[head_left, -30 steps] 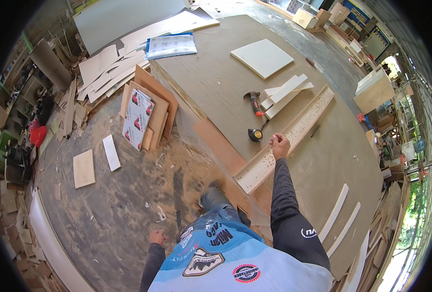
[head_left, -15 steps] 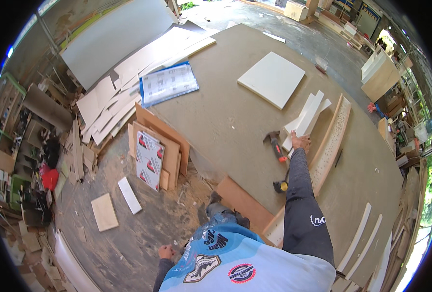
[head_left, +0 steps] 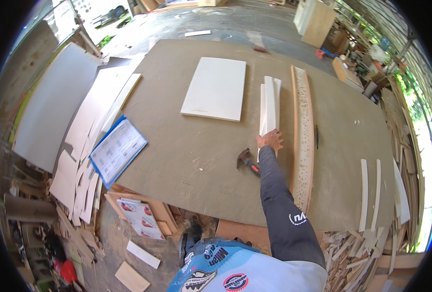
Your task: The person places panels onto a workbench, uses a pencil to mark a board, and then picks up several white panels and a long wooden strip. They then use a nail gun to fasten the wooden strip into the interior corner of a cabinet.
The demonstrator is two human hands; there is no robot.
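My right hand [head_left: 271, 139] is closed round the near end of several long white strips [head_left: 270, 104], which lie bunched together on the large brown worktable [head_left: 216, 185]. Just left of that hand is a claw hammer [head_left: 247, 162] with a dark head and a black and red handle, partly hidden by my forearm. To the right of the strips runs a long, narrow wooden piece [head_left: 302, 131] with a speckled inner face. A white rectangular panel [head_left: 215, 89] lies flat to the left of the strips. My left hand is out of view.
A blue clipboard with papers [head_left: 118, 150] rests at the table's left edge, beside stacked thin sheets [head_left: 77, 160]. Beyond the speckled piece lies a thin dark stick [head_left: 317, 136]. Two curved pale strips [head_left: 364, 194] lie at the right. Wood scraps [head_left: 357, 258] pile up below.
The view has swung to the right. The white strips, fanned apart before, now lie closer together under my right hand. My left hand has left the view.
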